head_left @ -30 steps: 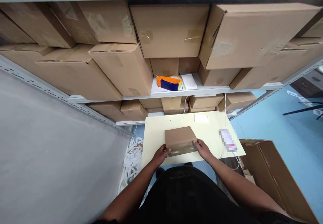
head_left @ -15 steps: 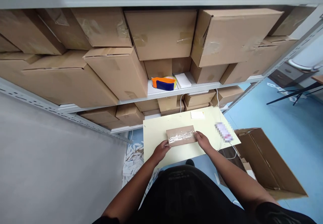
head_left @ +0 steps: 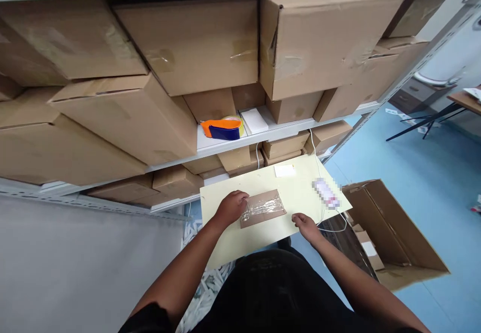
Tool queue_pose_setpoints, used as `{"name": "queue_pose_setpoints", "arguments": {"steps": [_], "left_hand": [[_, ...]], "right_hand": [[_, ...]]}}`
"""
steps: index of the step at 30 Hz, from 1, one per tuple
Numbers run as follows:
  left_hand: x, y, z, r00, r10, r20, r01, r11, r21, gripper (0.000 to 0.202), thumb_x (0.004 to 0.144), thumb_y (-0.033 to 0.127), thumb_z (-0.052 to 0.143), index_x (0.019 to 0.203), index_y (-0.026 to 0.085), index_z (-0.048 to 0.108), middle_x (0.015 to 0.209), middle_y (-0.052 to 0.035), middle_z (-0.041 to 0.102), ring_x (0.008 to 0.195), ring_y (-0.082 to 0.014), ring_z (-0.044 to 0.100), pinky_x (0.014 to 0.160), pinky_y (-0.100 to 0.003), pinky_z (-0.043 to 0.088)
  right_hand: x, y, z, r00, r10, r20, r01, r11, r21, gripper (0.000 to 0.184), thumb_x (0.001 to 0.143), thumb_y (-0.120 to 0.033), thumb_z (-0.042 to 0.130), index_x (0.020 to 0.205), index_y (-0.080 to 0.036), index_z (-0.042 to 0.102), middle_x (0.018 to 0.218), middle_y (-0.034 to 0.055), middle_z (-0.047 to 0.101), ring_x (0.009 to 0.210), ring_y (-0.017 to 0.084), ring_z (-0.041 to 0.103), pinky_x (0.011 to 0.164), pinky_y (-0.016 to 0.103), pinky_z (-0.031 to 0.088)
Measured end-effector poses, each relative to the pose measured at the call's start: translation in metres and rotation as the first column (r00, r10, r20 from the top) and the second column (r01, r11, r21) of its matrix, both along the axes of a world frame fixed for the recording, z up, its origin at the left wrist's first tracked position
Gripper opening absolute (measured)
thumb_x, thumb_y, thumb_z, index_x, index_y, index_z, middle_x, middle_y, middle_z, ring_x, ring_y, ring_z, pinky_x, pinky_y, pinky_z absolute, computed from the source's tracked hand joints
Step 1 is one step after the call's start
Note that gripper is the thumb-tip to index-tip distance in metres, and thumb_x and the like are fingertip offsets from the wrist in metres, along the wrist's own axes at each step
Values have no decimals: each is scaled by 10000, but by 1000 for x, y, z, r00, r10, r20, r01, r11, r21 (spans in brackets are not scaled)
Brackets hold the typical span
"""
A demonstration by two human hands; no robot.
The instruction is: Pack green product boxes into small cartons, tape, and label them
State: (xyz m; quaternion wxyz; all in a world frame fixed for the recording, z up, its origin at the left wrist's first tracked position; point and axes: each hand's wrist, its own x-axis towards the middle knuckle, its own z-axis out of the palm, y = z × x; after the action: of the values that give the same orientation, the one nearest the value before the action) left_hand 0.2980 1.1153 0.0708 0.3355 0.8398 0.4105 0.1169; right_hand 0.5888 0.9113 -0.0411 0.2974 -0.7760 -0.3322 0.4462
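Observation:
A small flat cardboard package [head_left: 263, 212] with shiny clear tape across its top lies on the pale yellow tabletop [head_left: 225, 245]. My left hand [head_left: 233, 208] is at the package's left end, its fingers closed at the taped edge. Off the right end, apart from the package, my right hand [head_left: 305, 225] hovers by the table's front edge with its fingers curled together and nothing visible in them. A white card [head_left: 284, 171] lies behind the package. To the right there is a blurred-out phone-like object [head_left: 325, 193] beside a white cable [head_left: 338, 229].
Shelves of cardboard boxes [head_left: 210, 42] rise behind the table. On one shelf sit an orange and blue tape dispenser [head_left: 224, 128] and a white box [head_left: 254, 121]. A large open carton [head_left: 406, 233] stands at the right. Scraps [head_left: 205, 293] litter the floor at left.
My right hand has let go of the package's right end and drawn away to the right. My left hand has moved up along the left end. The view has shifted right and closer.

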Motion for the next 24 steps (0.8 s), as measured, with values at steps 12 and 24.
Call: {"name": "queue_pose_setpoints", "arguments": {"steps": [12,24], "left_hand": [[233,119,-82,799,-447,-401,462,885,-66,155,811,196,692,959,207,737,1161,-142,681,1200,-322,551,1052,-431,425],[271,134,-135,759,-455,-465,456,882,-118,183,854,133,601,963,167,744,1120,-184,661,1142,-338,570,999,-466,443]], "right_hand": [[62,-1,2,981,161,-111,-166,986,-34,394,905,-535,509,947,-218,741,897,51,751,848,250,679,766,341,486],[100,1,0,980,98,-171,-116,988,-100,388,909,-536,521,986,-224,739,978,63,769,932,268,701,842,364,510]]}}
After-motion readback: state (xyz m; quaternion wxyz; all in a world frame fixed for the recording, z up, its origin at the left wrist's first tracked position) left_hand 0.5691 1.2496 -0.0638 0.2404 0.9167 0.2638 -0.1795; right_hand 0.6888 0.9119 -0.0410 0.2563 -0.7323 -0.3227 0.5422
